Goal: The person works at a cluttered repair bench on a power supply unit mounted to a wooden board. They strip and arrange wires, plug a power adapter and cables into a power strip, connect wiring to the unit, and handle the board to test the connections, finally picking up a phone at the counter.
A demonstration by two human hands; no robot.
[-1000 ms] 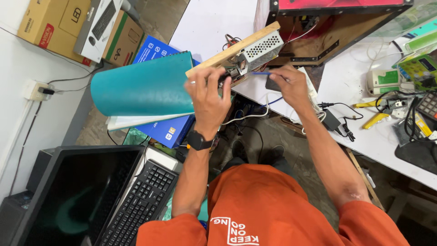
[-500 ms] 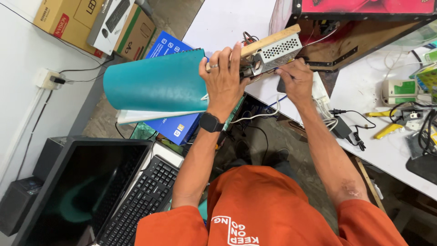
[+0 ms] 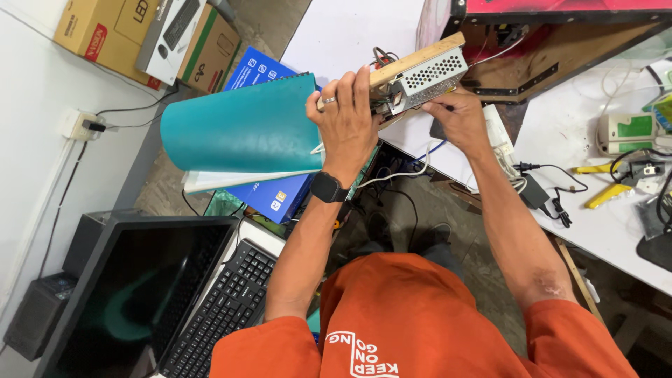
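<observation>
My left hand [image 3: 344, 115], with a ring and a black watch on the wrist, grips a wooden strip [image 3: 413, 61] that carries a perforated metal power-supply box [image 3: 428, 78]. My right hand [image 3: 458, 115] is under the box's lower end, fingers curled at its wired terminals; what it pinches is hidden. A white wire hangs down from the box below my left hand. Both hands are raised above the gap between two white tables.
A teal rolled sheet [image 3: 241, 129] lies over a blue box [image 3: 269, 192] at left. A black monitor [image 3: 119, 294] and keyboard [image 3: 220, 308] sit lower left. The right table [image 3: 616, 231] holds yellow-handled pliers [image 3: 603, 183], a black adapter [image 3: 535, 190] and cables. Cardboard boxes [image 3: 91, 28] stand top left.
The view has shifted, so the box and both hands sit further right in frame. My left hand has slid up over the wooden strip. My right hand stays at the box's lower end.
</observation>
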